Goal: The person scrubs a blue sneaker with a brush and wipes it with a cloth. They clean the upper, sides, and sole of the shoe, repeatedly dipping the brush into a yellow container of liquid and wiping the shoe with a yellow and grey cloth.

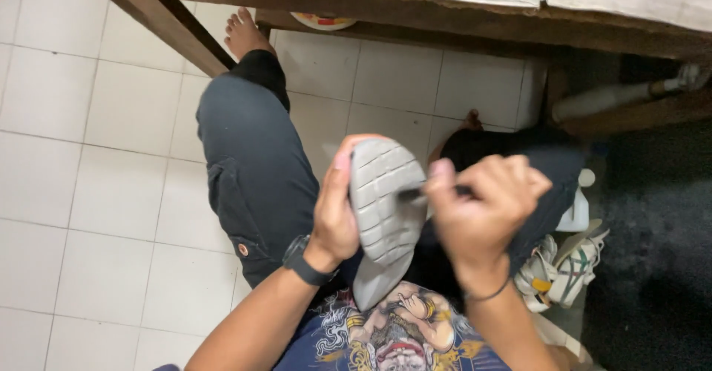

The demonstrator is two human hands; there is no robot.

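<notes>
Seated person, view down onto lap. Grey rubber-soled shoe with a grooved tread (382, 211) held sole-up over the lap, toe end uppermost, heel end pointing down toward the printed dark blue shirt (393, 334). Left hand (335, 211) grips the shoe's left edge, fingers wrapped behind it and thumb along the rim; black wristwatch (302, 262) just below that hand. Right hand (486, 208) sits at the shoe's right edge, fingers clamped on a thin dark tool (414, 193) whose tip rests on the tread; what kind of tool cannot be told. Thin dark band (486, 294) on the right wrist. Left of the shoe, a leg in dark grey trousers (248, 156) stretches over white floor tiles (111, 193). Right of the shoe, white sneakers with green stripes (567, 267) lie on the floor. Above the shoe, a wooden bench (415, 4).
</notes>
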